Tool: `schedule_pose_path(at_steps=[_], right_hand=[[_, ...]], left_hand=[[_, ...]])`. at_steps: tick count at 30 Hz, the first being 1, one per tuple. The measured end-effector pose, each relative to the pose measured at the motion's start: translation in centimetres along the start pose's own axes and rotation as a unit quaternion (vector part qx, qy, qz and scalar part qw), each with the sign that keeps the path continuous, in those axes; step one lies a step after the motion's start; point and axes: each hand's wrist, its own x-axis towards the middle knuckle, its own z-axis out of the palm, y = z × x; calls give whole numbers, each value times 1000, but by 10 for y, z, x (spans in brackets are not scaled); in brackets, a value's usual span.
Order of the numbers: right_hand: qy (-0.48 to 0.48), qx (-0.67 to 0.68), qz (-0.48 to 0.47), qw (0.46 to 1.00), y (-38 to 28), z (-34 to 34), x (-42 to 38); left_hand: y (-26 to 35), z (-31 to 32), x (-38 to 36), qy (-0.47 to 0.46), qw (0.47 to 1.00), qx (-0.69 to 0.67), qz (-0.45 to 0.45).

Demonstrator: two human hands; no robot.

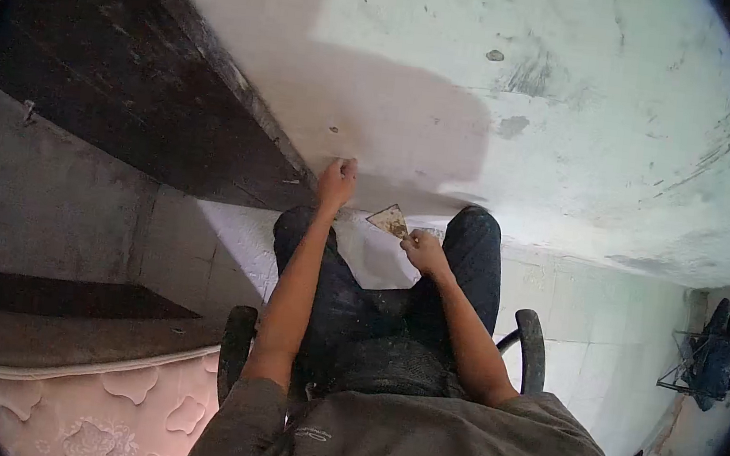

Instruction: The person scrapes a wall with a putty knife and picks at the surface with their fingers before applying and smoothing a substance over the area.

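Observation:
My right hand (425, 254) grips a putty knife (389, 221) by its handle. Its wide triangular blade, smeared with pale and brownish residue, points up and left, toward the white wall (569, 151). My left hand (336, 186) is raised close to the wall by the lower end of a dark wooden panel (158, 82); its fingers are curled in, and I cannot tell what they hold. Small holes, scuffs and grey patches mark the wall, and a shadow falls over its middle. Both hands are above my knees, a short distance apart.
I sit in a chair with black armrests (530, 348). At lower left lies a pink quilted mattress (105, 419) beside a wooden ledge (78, 331). Pale tiles (566, 307) cover the floor. On the far right stands a dark object on a thin metal frame (712, 358).

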Motion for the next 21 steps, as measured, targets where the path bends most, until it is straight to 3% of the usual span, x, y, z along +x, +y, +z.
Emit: schedule_pose_path(at_steps=[5,9,12,14,17,19,21], right_hand=[[-3,-21,-21,1000,-1,-1,1],[6,-31,-59,998,11,6,7],[43,-70,-125,989,26,12,12],[36,-72,-120,989,25,12,13],[4,-64,-61,996,13,6,11],[-12,-66,-34,997,12,2,5],[24,-59,-79,995,14,7,7]], left_hand=[[-4,6,-1,62,991,113,37],[4,3,-6,72,995,65,36],[13,-4,-7,12,999,32,0],[27,-6,-14,23,998,60,22],[-6,15,1,-18,994,46,93],[3,14,-8,-40,995,50,74],[5,7,-16,-53,995,63,50]])
